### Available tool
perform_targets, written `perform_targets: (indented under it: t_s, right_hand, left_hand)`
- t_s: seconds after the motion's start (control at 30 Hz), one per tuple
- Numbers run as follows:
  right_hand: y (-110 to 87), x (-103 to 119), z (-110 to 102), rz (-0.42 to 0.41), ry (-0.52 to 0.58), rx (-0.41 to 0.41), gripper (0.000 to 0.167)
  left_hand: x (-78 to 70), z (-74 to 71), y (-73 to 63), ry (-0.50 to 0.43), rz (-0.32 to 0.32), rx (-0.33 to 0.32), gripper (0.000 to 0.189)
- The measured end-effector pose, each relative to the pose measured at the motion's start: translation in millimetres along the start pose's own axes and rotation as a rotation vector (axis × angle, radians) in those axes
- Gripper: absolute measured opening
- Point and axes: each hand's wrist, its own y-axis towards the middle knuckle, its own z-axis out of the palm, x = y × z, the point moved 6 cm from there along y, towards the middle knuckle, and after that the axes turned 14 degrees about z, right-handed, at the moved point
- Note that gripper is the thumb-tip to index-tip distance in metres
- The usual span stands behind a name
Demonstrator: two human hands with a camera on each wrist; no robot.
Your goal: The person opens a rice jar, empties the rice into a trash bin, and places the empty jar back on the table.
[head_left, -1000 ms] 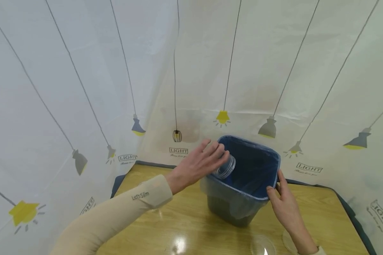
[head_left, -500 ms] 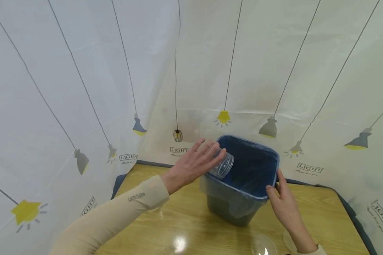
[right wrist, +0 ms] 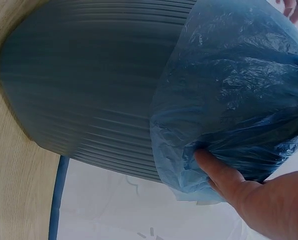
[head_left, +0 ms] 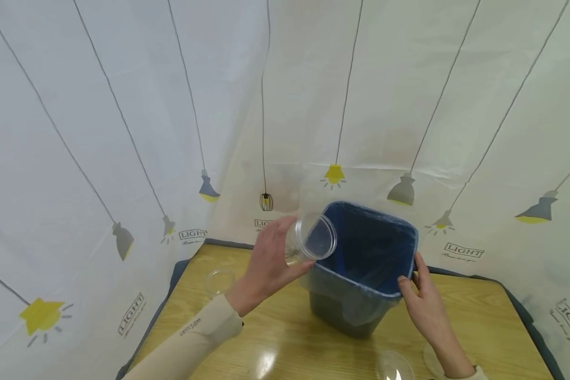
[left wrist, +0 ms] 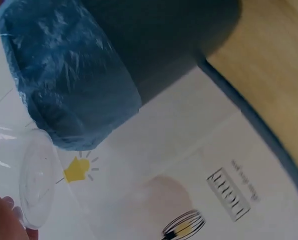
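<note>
My left hand (head_left: 268, 264) grips a clear plastic jar (head_left: 315, 237) at the left rim of a dark trash bin (head_left: 339, 314). Its round mouth faces up and toward the head camera, and nothing can be made out inside. In the left wrist view the jar's base (left wrist: 38, 180) shows beside the bin. A thin blue bag (right wrist: 228, 95) lines the bin and folds over its rim. With thumb and fingers my right hand (head_left: 425, 311) grips the lined rim on the right. The bin leans a little; its bottom inside is too dark to read.
A round clear lid or dish (head_left: 220, 282) lies on the wooden table (head_left: 247, 338) to the left. Two more clear round pieces (head_left: 394, 365) lie near the front, one partly behind the right wrist. Behind the table hangs a lamp-print sheet (head_left: 304, 132).
The jar was tipped with its mouth toward the bin's inside. My left hand has turned it mouth-up and drawn it slightly left. The right hand and bin have stayed put.
</note>
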Motion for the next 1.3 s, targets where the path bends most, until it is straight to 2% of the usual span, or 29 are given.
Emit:
perform_targets:
  t_s: [0.13,0.23,0.37,0.47,0.57,0.7,0.8,0.9,0.97,1.1,1.3]
  right_hand:
    - [-0.3,0.9,-1.9,0.000,-0.008,-0.012,0.075]
    - [0.9,0.5,-2.2,0.011,-0.005,-0.009,0.076]
    - [1.4,-2.3,-0.6,0.037,0.005,0.009,0.077]
    - [0.6,-3.8,0.1,0.048,0.011,0.017,0.077]
    - [0.4,-2.3,-0.9,0.036,0.021,0.015,0.077]
    - [-0.5,0.4,-1.9,0.016,0.021,0.009,0.077]
    - [-1.0,0.5,-1.4,0.021,0.021,0.013,0.077]
    - [-0.9,0.6,-1.3,0.027,0.024,0.017,0.077]
    - [-0.7,0.9,-1.3,0.025,0.023,0.017,0.077]
    - [-1.1,0.0,-0.8,0.037,0.021,0.019,0.077]
    - [-2.4,-4.1,-2.7,0.071,0.030,0.021,0.077]
  left_hand:
    - [-0.9,-1.9,-19.4,-0.173,-0.135,-0.106,0.093]
    - [-2.7,-0.6,-38.9,-0.324,-0.236,-0.149,0.091]
    - [-8.0,2.6,-72.6,-0.459,-0.322,-0.195,0.093]
    - [-15.3,9.7,-102.7,-0.511,-0.375,-0.187,0.094]
    - [-23.2,23.2,-132.7,-0.580,-0.432,-0.133,0.092]
    - [-27.5,44.0,-167.7,-0.679,-0.566,-0.025,0.086]
    - [-26.2,57.6,-187.8,-0.712,-0.670,0.050,0.086]
    - [-24.7,70.4,-203.3,-0.714,-0.706,0.116,0.088]
    - [-24.9,78.6,-212.6,-0.725,-0.716,0.156,0.091]
    - [-29.9,91.9,-228.6,-0.765,-0.695,0.237,0.093]
    - [-40.4,105.0,-240.4,-0.795,-0.628,0.317,0.092]
